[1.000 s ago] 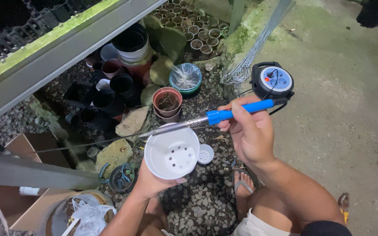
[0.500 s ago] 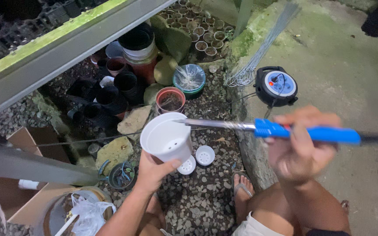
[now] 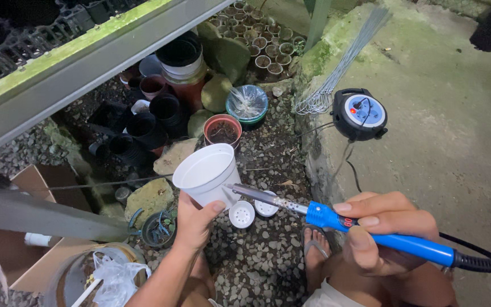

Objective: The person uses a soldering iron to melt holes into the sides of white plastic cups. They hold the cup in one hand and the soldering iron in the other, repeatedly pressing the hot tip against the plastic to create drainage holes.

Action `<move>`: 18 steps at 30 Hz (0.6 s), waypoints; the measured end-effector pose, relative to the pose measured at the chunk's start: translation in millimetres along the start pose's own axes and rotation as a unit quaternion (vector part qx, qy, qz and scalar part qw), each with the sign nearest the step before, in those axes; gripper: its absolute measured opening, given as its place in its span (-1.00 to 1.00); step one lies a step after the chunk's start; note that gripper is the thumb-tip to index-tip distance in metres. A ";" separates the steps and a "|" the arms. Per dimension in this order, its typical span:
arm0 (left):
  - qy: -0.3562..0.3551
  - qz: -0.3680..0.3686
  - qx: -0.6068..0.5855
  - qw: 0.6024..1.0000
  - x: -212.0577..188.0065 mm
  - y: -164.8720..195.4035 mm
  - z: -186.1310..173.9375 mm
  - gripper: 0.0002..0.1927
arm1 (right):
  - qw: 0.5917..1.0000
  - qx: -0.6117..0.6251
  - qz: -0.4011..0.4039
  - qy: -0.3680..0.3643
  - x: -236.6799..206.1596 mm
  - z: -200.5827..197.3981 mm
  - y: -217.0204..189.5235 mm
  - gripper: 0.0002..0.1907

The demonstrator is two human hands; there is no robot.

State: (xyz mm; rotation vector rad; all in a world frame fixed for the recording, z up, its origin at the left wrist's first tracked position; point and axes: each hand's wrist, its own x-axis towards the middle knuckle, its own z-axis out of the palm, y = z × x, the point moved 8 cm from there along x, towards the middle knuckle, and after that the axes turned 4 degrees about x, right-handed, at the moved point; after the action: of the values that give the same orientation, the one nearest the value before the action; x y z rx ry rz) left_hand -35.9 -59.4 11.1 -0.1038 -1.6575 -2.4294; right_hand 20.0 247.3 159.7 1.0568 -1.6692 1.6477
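Two hands busy: my left hand (image 3: 193,219) grips the white plastic pot (image 3: 207,174) from below, my right hand (image 3: 387,230) clasps the blue soldering iron (image 3: 370,230), its tip touching the pot's side, above two white caps (image 3: 241,214) on gravel.

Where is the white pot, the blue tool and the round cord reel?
white pot (image 3: 208,170), head view, on its side wall.
blue tool (image 3: 393,241), head view, on its blue handle.
round cord reel (image 3: 360,113), head view, on its pale face.
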 end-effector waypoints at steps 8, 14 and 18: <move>0.005 -0.010 0.018 1.000 -0.8 5.0 2.6 -0.01 | 1.000 -0.002 0.018 -0.013 0.2 1.2 -1.0 -0.66; 0.008 -0.013 0.024 1.000 -0.5 3.9 3.5 -0.01 | 1.000 -0.009 0.004 0.000 -0.4 0.4 -0.5 -0.68; 0.001 -0.007 0.009 1.000 -0.5 4.2 4.5 -0.02 | 1.000 0.006 0.001 -0.006 -0.1 2.3 0.3 -0.68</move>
State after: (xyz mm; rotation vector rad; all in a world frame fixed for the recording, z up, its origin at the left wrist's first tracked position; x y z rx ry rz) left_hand -34.9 -56.7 16.5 -0.0866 -1.6849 -2.4221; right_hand 20.1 245.1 159.3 1.0736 -1.6707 1.6584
